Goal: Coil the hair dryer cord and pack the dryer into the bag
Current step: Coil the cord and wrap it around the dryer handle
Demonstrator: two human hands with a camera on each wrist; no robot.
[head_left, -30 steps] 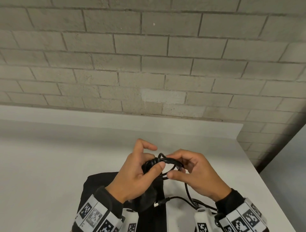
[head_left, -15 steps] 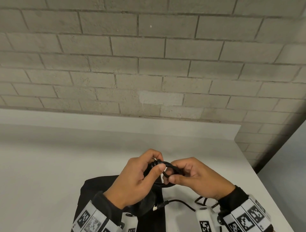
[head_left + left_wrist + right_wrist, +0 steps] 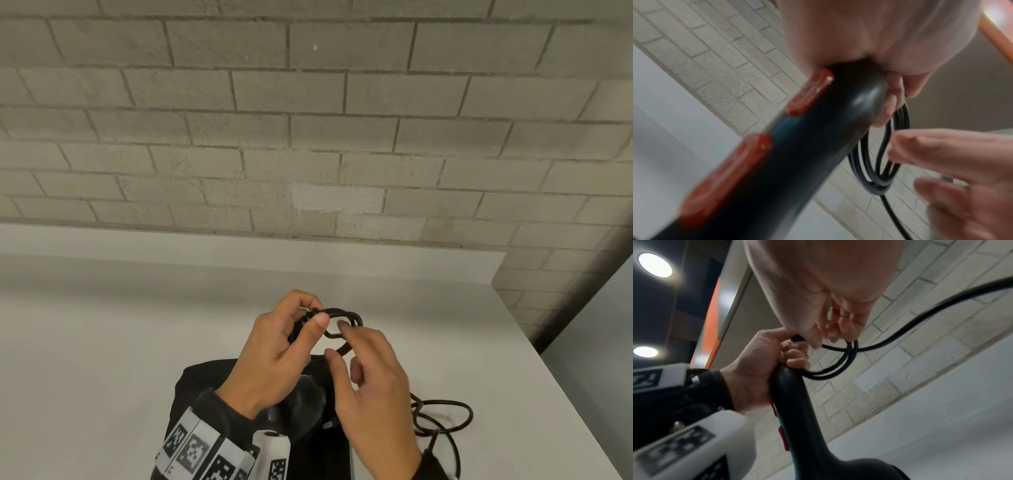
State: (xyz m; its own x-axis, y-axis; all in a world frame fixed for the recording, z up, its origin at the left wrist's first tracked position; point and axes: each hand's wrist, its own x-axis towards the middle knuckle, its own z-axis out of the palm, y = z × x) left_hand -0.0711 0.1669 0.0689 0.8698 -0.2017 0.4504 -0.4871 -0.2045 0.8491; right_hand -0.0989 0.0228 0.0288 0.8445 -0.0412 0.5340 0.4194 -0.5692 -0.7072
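My left hand [image 3: 313, 317] grips the top of the black hair dryer's handle [image 3: 807, 146], which has red buttons, and pins a few coils of the black cord [image 3: 344, 313] against it with the thumb. The dryer body [image 3: 305, 407] hangs below the left wrist. My right hand [image 3: 337, 339] sits just right of the coil, with its fingers curled loosely round a cord strand [image 3: 852, 345]. The rest of the cord [image 3: 445, 418] lies in loose loops on the table at the right. Under both hands the black bag [image 3: 205, 380] lies flat.
The white table [image 3: 102, 342] runs left and back to a low ledge under a grey brick wall [image 3: 308, 137]. Its right edge [image 3: 534, 356] drops off close to the loose cord. Marker-covered wrist mounts [image 3: 205, 448] sit at the bottom of the head view.
A further loop has been laid onto the coil at the left thumb. My right hand has loosened its pinch and drawn back toward me along the cord.
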